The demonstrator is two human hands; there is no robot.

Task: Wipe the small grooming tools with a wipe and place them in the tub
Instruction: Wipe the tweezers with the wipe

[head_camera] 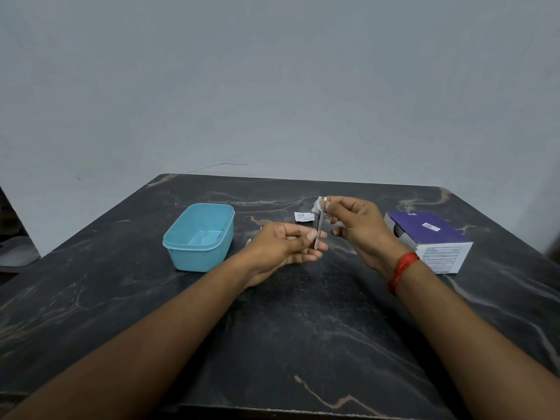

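Two hands meet just right of the frame's centre in the head view, and we judge the wiping step to be in hand. The left hand (pixel 285 247) pinches the lower end of a slim metal tool (pixel 319 225), thumb and fingers (pixel 309 237) clamped on it, so that it stands nearly upright above the tabletop (pixel 303 328). The right hand (pixel 360 228) has its fingers curled and pinched on a small white wipe (pixel 317 206) at the tool's upper tip.

The tool looks thin, flat and greyish. Whether it is a file or tweezers we cannot tell at this size. No other tools show.

The tub (pixel 197 259), light blue and open, sits left of the hands at mid-frame. We make out no tool inside it, only a small pale mark on its floor. So we judge the task to be early.

Next, we think, the wipe should run down the tool's length while the left hand holds firm. Then the left hand must carry the tool left and lay it in the tub.

Behind the hands lies a torn white sachet (pixel 304 217). A purple-topped box (pixel 433 234) sits at the right. A red band (pixel 403 269) circles the right wrist.
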